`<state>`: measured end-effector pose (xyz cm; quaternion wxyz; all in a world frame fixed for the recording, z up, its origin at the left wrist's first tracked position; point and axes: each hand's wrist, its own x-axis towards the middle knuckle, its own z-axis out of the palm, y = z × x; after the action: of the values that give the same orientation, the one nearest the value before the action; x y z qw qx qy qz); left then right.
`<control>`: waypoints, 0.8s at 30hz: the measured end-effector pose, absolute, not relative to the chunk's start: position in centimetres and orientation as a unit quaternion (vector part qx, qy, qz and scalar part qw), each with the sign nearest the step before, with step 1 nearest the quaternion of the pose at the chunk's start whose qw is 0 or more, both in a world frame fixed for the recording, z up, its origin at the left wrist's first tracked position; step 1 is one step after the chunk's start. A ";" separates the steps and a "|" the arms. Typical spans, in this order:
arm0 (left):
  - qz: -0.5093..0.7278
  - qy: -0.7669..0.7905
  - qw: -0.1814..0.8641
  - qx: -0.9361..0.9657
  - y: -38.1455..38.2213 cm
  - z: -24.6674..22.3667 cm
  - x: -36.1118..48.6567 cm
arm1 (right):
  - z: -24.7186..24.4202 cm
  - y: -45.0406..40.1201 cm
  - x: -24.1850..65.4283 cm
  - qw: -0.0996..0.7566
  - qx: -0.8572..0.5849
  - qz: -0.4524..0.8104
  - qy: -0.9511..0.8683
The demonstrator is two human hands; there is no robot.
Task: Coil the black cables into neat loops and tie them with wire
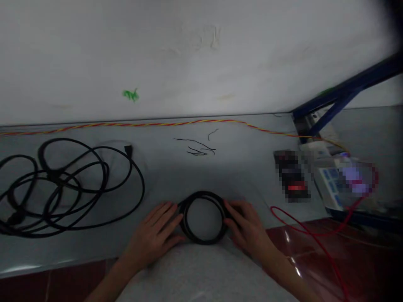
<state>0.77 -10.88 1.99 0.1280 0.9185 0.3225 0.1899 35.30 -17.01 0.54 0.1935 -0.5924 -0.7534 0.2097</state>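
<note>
Wound into a round, nearly even ring: a coil of black cable (201,194). Made up of several turns, bunched closely for the most part and parting slightly along the upper and left sides. Dark and smooth all round, open in the middle onto the bare grey bench (245,172). Placed near the front edge of the bench, about midway along, directly between the two hands. Hard to tell whether resting on the surface or lifted a little.

To the right of the left hand (157,230), touching its fingertips and thumb; held there lightly, with fingers long and fairly straight. To the left of the right hand (247,224), pinched between thumb and bent fingers at the rim.

Toward the back edge, behind the coil, a few thin black strands (198,154). At the left end of the bench, in wide tangled loops, a loose black cable (54,174). Along the back edge, a twisted yellow-and-red wire (141,125). Toward the right end, a blurred-out dark object (288,170) and a pale device with blue buttons (324,188). Hanging past the front edge, a red cable (307,231).
</note>
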 end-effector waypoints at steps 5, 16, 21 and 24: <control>0.202 0.323 0.121 0.917 -11.5 2.1 2.2 | 0.6 -19.0 34.7 0.159 -0.614 0.216 -0.742; 0.214 0.417 0.060 0.882 -7.3 1.8 1.8 | 0.9 -12.0 29.7 0.199 -0.644 0.236 -0.700; 0.210 0.435 0.083 0.872 -7.9 1.7 1.6 | 1.2 -12.3 31.0 0.194 -0.600 0.275 -0.726; 0.195 0.430 0.120 0.873 -9.2 1.9 2.1 | 1.2 -13.1 31.2 0.200 -0.628 0.246 -0.710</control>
<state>2.05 -9.17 1.91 0.1200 0.8735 0.4299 0.1946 31.15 -13.13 1.16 0.2001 -0.6284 -0.7105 0.2456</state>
